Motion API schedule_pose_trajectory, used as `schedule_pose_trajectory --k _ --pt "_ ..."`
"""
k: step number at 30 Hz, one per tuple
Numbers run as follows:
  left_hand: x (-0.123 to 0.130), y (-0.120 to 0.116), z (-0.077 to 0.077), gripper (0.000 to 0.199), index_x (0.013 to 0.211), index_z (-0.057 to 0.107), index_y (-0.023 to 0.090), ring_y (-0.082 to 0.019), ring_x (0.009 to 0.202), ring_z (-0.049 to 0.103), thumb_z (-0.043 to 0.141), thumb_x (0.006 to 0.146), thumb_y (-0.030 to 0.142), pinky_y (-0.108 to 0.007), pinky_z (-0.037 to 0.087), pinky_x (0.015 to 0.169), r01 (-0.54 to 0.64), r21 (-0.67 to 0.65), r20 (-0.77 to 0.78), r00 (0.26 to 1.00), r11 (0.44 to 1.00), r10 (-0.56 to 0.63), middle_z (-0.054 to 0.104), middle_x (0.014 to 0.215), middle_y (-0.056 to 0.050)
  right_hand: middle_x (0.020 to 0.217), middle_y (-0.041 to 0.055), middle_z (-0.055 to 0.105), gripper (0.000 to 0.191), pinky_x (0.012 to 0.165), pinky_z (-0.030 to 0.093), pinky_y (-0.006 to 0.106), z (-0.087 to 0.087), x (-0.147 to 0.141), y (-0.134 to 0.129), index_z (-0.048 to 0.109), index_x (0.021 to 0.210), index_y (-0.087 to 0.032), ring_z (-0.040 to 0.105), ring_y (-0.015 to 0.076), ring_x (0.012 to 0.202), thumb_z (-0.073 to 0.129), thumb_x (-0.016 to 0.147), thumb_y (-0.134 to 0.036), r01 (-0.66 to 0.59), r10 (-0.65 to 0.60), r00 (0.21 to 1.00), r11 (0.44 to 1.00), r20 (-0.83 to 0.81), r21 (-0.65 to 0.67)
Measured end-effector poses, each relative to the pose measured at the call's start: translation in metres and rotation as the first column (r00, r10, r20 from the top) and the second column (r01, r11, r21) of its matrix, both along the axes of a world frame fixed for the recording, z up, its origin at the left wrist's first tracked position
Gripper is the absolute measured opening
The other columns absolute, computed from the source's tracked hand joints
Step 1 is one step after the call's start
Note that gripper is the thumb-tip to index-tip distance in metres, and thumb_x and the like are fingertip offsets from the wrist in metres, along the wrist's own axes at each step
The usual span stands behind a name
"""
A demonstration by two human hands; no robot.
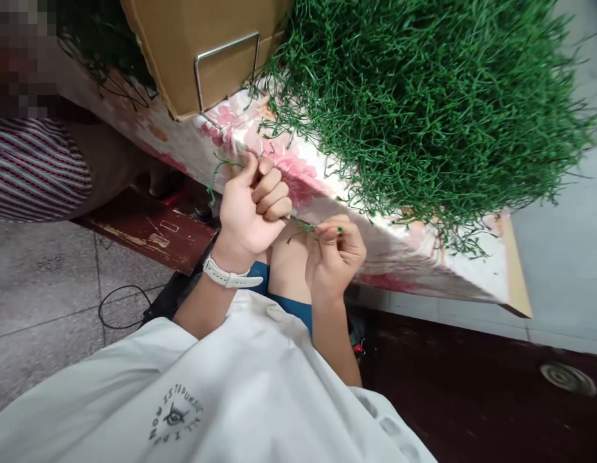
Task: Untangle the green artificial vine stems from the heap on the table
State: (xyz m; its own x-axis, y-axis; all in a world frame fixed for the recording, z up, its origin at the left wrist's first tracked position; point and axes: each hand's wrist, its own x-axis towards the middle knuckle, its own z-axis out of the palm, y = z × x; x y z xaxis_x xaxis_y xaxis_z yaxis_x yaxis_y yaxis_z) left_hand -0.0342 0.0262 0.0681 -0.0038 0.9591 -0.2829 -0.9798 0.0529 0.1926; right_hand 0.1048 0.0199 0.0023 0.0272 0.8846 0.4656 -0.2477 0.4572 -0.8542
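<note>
My left hand (254,209), with a white watch on its wrist, is closed in a fist, thumb up, around a thin green artificial plant stem. The curled tip of this plant stem (216,172) pokes out past the thumb. More green strands show below the little finger and run across to my right hand (336,251). There, thumb and fingers are pinched on the green strands, with a small green tip sticking out. Whether both hands hold one and the same piece, I cannot tell. Both hands are above my lap, by the table's near edge.
A big heap of green artificial stems (433,116) covers the right of the flowered tablecloth (298,170). A cardboard box (173,51) with a metal wire frame (226,51) stands left of it. Another person in striped clothing (35,170) sits at the left. A dark red bench (148,235) is below.
</note>
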Motion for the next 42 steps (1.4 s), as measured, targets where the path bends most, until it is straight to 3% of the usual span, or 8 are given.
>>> schedule_pose_trajectory --k 8,11,14,17,20,29,32,42 --pt "-0.045 -0.002 0.006 0.048 0.068 0.040 0.021 -0.007 0.039 0.014 0.034 0.113 0.038 -0.021 0.011 0.036 -0.337 0.098 -0.009 0.941 0.936 0.340 0.023 0.048 0.008 0.075 -0.0044 0.046 0.029 0.035 0.018 0.020 0.025 0.077 0.005 0.061 0.073 -0.022 0.020 0.0021 0.042 0.077 0.091 -0.040 0.153 -0.154 0.986 0.988 -0.063 -0.012" --pt "-0.045 -0.004 0.012 0.048 0.069 0.041 0.021 -0.008 0.040 0.010 0.034 0.113 0.038 -0.023 0.010 0.037 -0.317 0.130 0.001 0.948 0.940 0.319 0.022 0.050 0.008 0.074 0.0008 0.059 0.013 0.040 0.034 0.022 0.036 0.088 0.004 0.078 0.086 -0.023 0.049 0.0076 0.051 0.071 0.096 -0.029 -0.190 0.165 0.946 0.980 0.280 0.062" --pt "-0.033 -0.004 0.013 0.050 0.069 0.042 0.021 -0.007 0.040 0.008 0.029 0.114 0.038 -0.023 0.010 0.036 -0.210 0.155 0.030 0.978 0.965 0.208 0.019 0.052 0.009 0.073 0.0037 0.069 0.017 0.047 0.046 0.024 0.059 0.090 0.025 0.084 0.102 -0.025 0.063 0.0128 0.061 0.070 0.095 -0.018 -0.547 0.395 0.714 0.830 0.579 0.108" --pt "-0.022 -0.004 0.011 0.050 0.070 0.040 0.021 -0.007 0.039 0.008 0.025 0.114 0.039 -0.022 0.011 0.036 -0.143 0.164 0.045 0.989 0.976 0.138 0.016 0.052 0.009 0.085 0.0008 0.076 0.019 0.055 0.049 0.021 0.088 0.090 0.067 0.084 0.108 -0.032 0.066 0.0090 0.067 0.076 0.093 -0.023 -0.226 0.153 0.961 0.914 0.229 0.338" --pt "-0.016 -0.004 0.009 0.050 0.070 0.039 0.021 -0.007 0.040 0.008 0.025 0.115 0.040 -0.023 0.010 0.037 -0.126 0.164 0.043 0.992 0.978 0.120 0.016 0.052 0.009 0.112 0.0015 0.077 0.028 0.070 0.053 0.024 0.099 0.089 0.092 0.081 0.112 -0.030 0.069 0.0095 0.079 0.085 0.085 -0.026 -0.038 0.034 0.999 0.986 0.028 0.160" --pt "0.001 -0.002 0.009 0.052 0.068 0.040 0.019 -0.006 0.039 0.008 0.023 0.115 0.036 -0.019 0.011 0.036 -0.091 0.122 -0.025 0.995 0.988 0.094 0.017 0.050 0.010 0.108 0.0041 0.075 0.053 0.074 0.059 0.029 0.016 0.035 0.010 0.069 0.131 -0.028 0.071 0.0167 0.086 0.087 0.081 -0.032 -0.384 0.395 0.838 0.917 0.377 -0.107" --pt "0.001 -0.002 0.006 0.050 0.070 0.040 0.020 -0.007 0.040 0.009 0.025 0.115 0.037 -0.021 0.011 0.037 -0.065 0.105 -0.045 0.997 0.992 0.070 0.018 0.051 0.009 0.078 0.0009 0.071 0.019 0.062 0.051 0.026 0.010 0.032 0.002 0.075 0.097 -0.022 0.065 0.0124 0.065 0.070 0.097 -0.040 -0.346 0.362 0.858 0.932 0.366 -0.111" --pt "0.002 0.007 -0.003 0.048 0.066 0.037 0.019 -0.005 0.036 0.025 0.028 0.114 0.021 -0.016 0.019 0.036 -0.114 0.000 -0.132 0.985 0.993 0.113 0.026 0.048 0.008 0.058 -0.0017 0.050 0.040 0.055 0.034 0.027 0.002 0.051 -0.021 0.054 0.067 -0.020 0.044 0.0112 0.054 0.055 0.105 -0.034 -0.602 0.607 0.767 0.793 0.207 -0.094"
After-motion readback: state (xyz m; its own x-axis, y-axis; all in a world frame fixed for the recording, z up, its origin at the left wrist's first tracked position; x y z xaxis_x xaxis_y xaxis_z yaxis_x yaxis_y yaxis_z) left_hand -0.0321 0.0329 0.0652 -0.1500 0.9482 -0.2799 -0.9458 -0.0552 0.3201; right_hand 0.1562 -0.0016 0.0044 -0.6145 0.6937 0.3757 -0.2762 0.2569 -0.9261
